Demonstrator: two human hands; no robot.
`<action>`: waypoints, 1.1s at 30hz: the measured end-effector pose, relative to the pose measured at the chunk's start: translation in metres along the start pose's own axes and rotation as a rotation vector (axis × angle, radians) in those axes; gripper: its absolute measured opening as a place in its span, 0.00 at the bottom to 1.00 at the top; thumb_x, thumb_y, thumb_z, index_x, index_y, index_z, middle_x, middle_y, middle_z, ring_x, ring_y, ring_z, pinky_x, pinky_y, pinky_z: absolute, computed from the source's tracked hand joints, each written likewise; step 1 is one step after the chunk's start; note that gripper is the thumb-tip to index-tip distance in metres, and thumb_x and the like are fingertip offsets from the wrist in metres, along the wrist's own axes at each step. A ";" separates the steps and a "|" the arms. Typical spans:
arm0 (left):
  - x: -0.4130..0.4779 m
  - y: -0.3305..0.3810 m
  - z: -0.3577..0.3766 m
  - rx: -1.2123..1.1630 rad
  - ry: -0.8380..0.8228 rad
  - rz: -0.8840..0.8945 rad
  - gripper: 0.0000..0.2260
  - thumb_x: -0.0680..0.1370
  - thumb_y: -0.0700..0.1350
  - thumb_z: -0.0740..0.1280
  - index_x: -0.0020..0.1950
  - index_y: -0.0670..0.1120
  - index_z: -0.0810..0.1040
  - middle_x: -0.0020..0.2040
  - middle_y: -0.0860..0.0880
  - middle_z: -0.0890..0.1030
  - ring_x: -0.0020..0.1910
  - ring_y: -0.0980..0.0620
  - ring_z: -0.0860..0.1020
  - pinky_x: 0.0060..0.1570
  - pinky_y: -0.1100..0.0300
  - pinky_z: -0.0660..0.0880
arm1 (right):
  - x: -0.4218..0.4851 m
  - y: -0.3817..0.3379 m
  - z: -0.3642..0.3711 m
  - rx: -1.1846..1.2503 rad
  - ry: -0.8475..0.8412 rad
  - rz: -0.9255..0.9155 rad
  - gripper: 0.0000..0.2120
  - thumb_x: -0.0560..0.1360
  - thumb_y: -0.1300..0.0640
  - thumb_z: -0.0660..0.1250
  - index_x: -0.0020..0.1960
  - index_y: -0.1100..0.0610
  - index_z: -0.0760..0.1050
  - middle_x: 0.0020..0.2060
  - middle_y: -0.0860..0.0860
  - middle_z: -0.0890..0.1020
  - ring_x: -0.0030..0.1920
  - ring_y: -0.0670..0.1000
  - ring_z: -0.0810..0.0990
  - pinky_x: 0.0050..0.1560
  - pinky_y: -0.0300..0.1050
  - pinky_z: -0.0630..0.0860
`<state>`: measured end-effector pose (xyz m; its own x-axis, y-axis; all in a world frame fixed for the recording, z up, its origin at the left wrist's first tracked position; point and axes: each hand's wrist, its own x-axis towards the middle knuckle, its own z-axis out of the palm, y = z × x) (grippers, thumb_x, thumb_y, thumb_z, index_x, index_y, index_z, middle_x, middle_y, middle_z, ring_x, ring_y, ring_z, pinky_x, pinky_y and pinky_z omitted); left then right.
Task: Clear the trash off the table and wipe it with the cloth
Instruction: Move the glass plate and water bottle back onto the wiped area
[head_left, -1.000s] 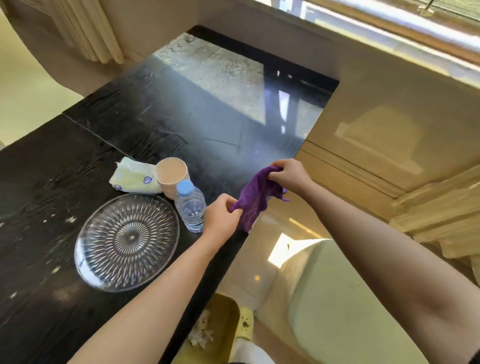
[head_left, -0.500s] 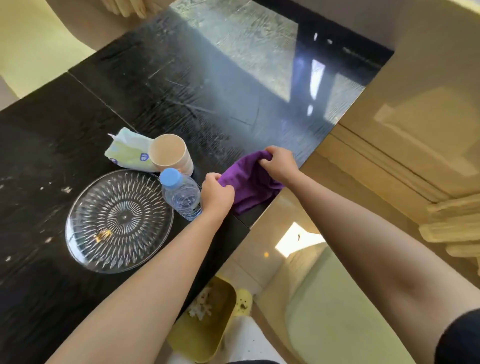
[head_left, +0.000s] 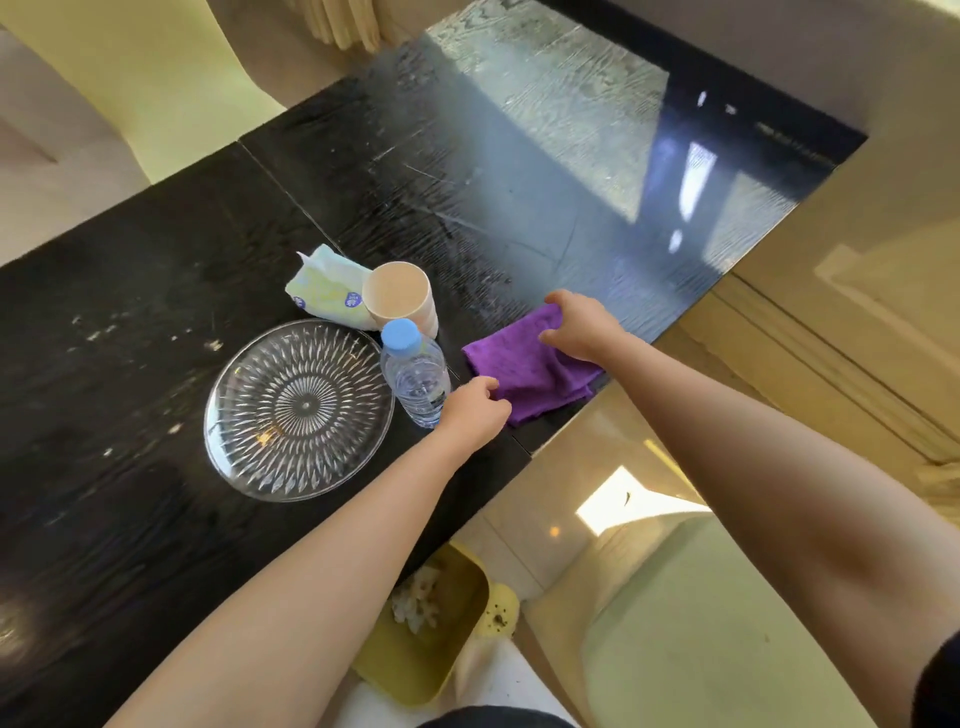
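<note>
A purple cloth (head_left: 524, 369) lies spread on the black table (head_left: 130, 312) near its right edge. My right hand (head_left: 579, 327) presses on the cloth's far right part, fingers gripping its edge. At the cloth's near left corner my left hand (head_left: 475, 410) pinches the fabric. Small pale crumbs (head_left: 213, 344) dot the table's left part.
Left of the cloth stand a water bottle with a blue cap (head_left: 415, 374), a paper cup (head_left: 400, 301), a tissue pack (head_left: 327, 286) and a clear glass plate (head_left: 298, 410). A yellow bin with crumpled paper (head_left: 426, 623) sits on the floor beside the table's near edge. A pale chair (head_left: 701, 623) is at lower right.
The cloth, held hanging off the table edge a second ago, now lies flat on the table. Both hands moved down and left with it.
</note>
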<state>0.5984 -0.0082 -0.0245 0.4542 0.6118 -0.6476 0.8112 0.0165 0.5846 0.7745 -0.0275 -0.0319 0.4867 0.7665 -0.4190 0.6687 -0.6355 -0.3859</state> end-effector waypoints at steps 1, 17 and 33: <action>-0.005 -0.004 -0.005 -0.003 -0.033 -0.007 0.20 0.78 0.42 0.62 0.70 0.45 0.69 0.68 0.44 0.73 0.66 0.45 0.72 0.66 0.52 0.69 | -0.002 -0.005 -0.002 0.002 -0.024 -0.029 0.27 0.74 0.56 0.66 0.71 0.58 0.65 0.67 0.59 0.73 0.66 0.61 0.71 0.65 0.51 0.70; -0.036 -0.162 -0.132 -0.093 0.554 -0.306 0.16 0.74 0.42 0.66 0.62 0.45 0.76 0.61 0.45 0.78 0.59 0.43 0.77 0.56 0.56 0.72 | -0.057 -0.102 0.032 0.483 -0.401 -0.373 0.42 0.69 0.59 0.75 0.74 0.52 0.54 0.67 0.48 0.68 0.67 0.48 0.69 0.70 0.47 0.65; -0.003 -0.229 -0.169 -0.155 0.627 -0.508 0.21 0.74 0.41 0.66 0.66 0.37 0.70 0.66 0.37 0.72 0.62 0.38 0.74 0.56 0.50 0.73 | -0.072 -0.118 0.070 0.496 -0.092 -0.289 0.35 0.69 0.53 0.75 0.69 0.52 0.59 0.58 0.45 0.74 0.57 0.47 0.77 0.60 0.46 0.75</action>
<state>0.3486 0.1200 -0.0737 -0.2824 0.8277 -0.4849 0.7815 0.4917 0.3841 0.6211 -0.0142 -0.0134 0.2578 0.9182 -0.3008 0.4133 -0.3862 -0.8246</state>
